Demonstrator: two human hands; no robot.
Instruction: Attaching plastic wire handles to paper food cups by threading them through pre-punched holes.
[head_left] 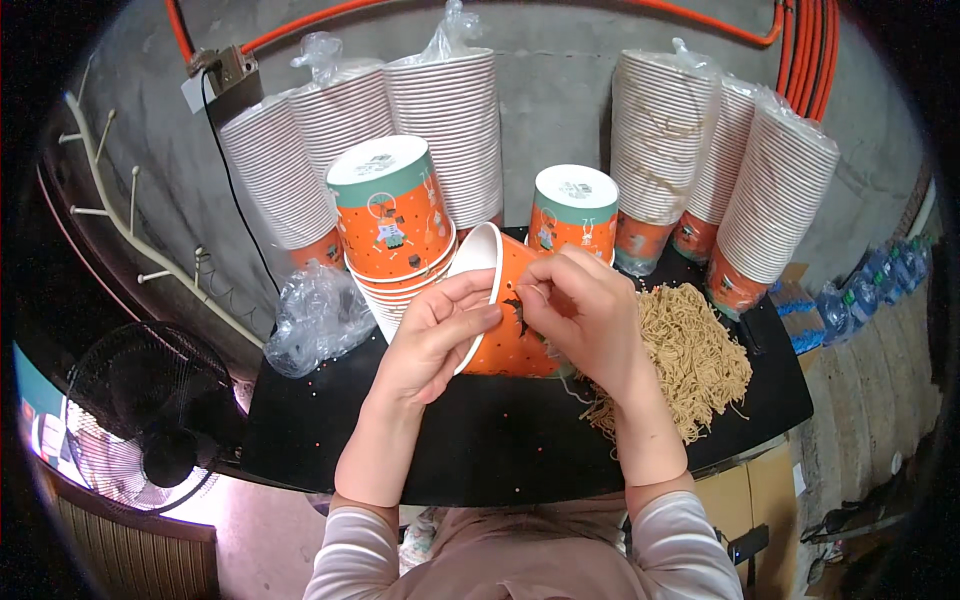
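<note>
An orange paper bucket (500,345) with a white rim and dark printed figures lies tilted on its side in front of me, its mouth to the left. My left hand (430,335) grips its rim, thumb on the outer wall and fingers reaching inside. Against the outer wall near the rim, beside a small hole, the fingertips of my right hand (590,310) are pinched together. What they hold is hidden. A thin pale strand (575,390) hangs below that hand. To the right lies a heap of tan cords (700,360), close to my right forearm.
Upside-down stacks of orange and green buckets (395,225) (575,215) stand behind my hands. Tall plastic-wrapped stacks (445,130) (665,140) line the wall. Crumpled clear plastic (318,320) sits at the black table's (470,460) left. A fan (150,420) stands beyond that edge.
</note>
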